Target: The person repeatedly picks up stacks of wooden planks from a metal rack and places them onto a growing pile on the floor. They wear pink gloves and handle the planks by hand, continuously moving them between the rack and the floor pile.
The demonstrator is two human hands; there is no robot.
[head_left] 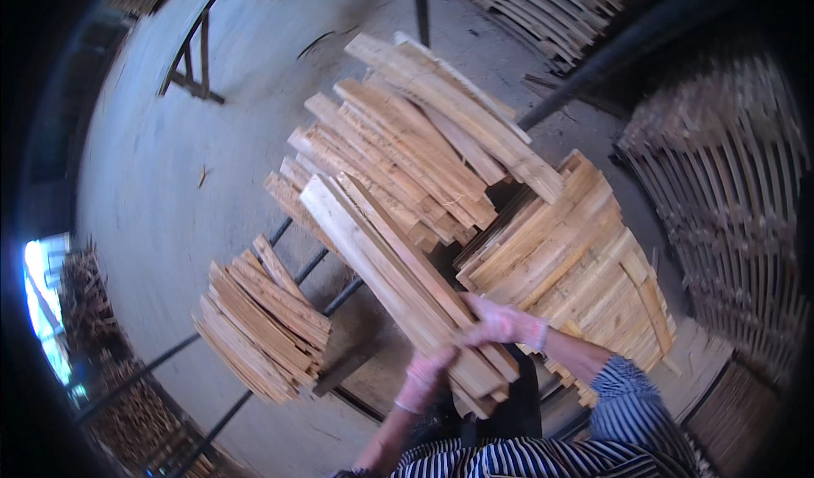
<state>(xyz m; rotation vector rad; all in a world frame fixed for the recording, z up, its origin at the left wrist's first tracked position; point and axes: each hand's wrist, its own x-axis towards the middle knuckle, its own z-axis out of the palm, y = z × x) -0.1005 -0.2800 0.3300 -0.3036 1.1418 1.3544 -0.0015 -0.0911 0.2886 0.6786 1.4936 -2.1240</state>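
Note:
Several long, pale wooden slats (381,266) form a bundle held in front of my body, slanting from lower right up to the far left. My left hand (430,374), in a pinkish glove, grips the bundle's left side near its close end. On the right side, my gloved right hand (502,321) wraps its fingers over the slats a little farther up. Beyond the bundle lies a loose pile of rough wooden boards (398,147), partly covered by the slats' far end. A neater stack of planks (577,257) stands to the right of my right hand.
A smaller stack of boards (263,321) rests on dark metal bars (318,266) at the left. Tall stacks of slats (721,190) stand along the right, with another stack (551,7) at the back. A trestle (195,62) is on the grey floor (153,173) at the far left.

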